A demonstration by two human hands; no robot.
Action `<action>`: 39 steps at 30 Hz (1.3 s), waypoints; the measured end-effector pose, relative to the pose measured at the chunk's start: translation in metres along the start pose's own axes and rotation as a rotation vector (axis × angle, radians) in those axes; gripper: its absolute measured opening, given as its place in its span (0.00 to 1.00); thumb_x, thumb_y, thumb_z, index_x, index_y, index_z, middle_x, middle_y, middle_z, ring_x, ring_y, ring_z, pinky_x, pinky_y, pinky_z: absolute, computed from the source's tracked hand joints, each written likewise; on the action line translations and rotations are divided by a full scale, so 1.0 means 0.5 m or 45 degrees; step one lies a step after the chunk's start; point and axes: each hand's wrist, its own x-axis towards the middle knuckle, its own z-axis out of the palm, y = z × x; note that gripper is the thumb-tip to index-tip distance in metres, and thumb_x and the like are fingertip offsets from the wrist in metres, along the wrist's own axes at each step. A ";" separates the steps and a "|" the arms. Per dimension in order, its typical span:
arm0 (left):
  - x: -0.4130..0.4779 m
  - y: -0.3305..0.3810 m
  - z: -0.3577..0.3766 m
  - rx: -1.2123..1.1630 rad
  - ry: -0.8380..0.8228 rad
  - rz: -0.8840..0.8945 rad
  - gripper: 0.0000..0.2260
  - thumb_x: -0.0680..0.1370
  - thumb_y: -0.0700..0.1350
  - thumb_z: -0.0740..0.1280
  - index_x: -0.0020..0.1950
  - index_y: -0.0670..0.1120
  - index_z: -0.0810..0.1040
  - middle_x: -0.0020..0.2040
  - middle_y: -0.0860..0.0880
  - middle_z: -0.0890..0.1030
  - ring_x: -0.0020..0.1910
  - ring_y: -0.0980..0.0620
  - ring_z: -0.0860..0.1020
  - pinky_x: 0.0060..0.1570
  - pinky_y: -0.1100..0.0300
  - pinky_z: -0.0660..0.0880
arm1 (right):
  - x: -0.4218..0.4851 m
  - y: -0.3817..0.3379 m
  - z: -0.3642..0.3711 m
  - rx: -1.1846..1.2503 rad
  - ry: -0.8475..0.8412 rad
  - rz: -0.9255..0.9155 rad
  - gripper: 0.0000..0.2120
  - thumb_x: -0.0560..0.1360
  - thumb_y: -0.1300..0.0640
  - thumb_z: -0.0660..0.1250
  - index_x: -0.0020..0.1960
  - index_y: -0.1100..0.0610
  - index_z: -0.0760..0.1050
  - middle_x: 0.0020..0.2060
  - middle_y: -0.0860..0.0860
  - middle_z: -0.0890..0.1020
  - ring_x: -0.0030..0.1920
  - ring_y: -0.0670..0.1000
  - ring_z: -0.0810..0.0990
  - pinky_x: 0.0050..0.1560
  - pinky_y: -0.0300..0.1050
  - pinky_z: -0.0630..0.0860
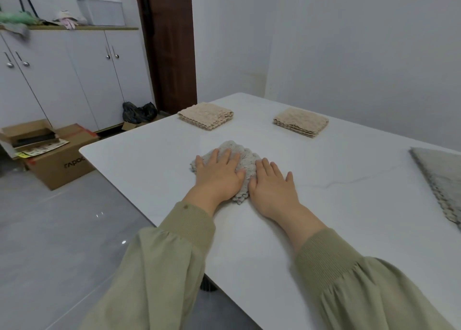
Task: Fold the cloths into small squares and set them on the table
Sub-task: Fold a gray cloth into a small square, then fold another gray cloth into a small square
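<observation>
Grey cloth (247,157) points a corner nearward under flat hands (219,177) (272,188).

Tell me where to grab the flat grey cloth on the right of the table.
Probably pinch the grey cloth along its scalloped left edge, coming in from the left with the right hand. It lies flat on the table, so only that exposed edge offers a lip; the rest runs out of view.
</observation>
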 end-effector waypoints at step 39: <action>0.013 0.632 0.107 -0.144 -0.066 0.559 0.23 0.81 0.55 0.49 0.75 0.50 0.56 0.78 0.47 0.52 0.77 0.45 0.46 0.71 0.38 0.44 | -0.265 0.613 -0.188 0.210 0.684 0.770 0.21 0.78 0.55 0.62 0.28 0.55 0.59 0.24 0.50 0.66 0.27 0.50 0.64 0.27 0.43 0.56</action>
